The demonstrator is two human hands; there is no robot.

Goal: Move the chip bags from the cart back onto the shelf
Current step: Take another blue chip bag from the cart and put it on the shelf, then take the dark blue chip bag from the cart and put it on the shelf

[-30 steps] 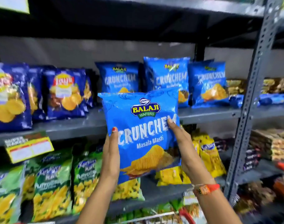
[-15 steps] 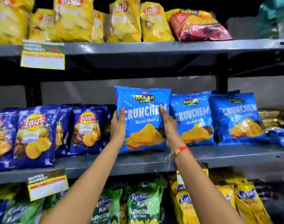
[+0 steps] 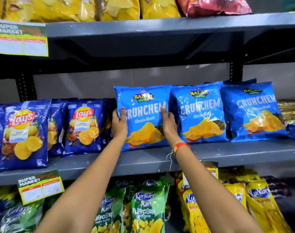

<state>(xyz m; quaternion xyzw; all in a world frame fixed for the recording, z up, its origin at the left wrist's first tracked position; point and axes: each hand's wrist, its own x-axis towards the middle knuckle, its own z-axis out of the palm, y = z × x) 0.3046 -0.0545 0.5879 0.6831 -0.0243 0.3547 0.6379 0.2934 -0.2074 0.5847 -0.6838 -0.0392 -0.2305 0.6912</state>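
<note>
A light blue Balaji Crunchem chip bag [image 3: 143,105] stands upright on the grey middle shelf [image 3: 227,153], its bottom edge touching the shelf. My left hand [image 3: 119,124] grips its left side and my right hand [image 3: 169,124] grips its right side. Two more Crunchem bags [image 3: 200,113] stand to its right, the nearer one touching it. The cart is out of view.
Dark blue Lay's bags [image 3: 84,126] fill the same shelf to the left. Yellow bags [image 3: 120,7] sit on the shelf above. Green and yellow Kurkure bags [image 3: 146,207] hang below. Price tags [image 3: 41,187] clip to the shelf edges.
The bag rose from in front of the lower shelf to the middle shelf and now stands in the row, left of the other Crunchem bags. Both hands keep hold.
</note>
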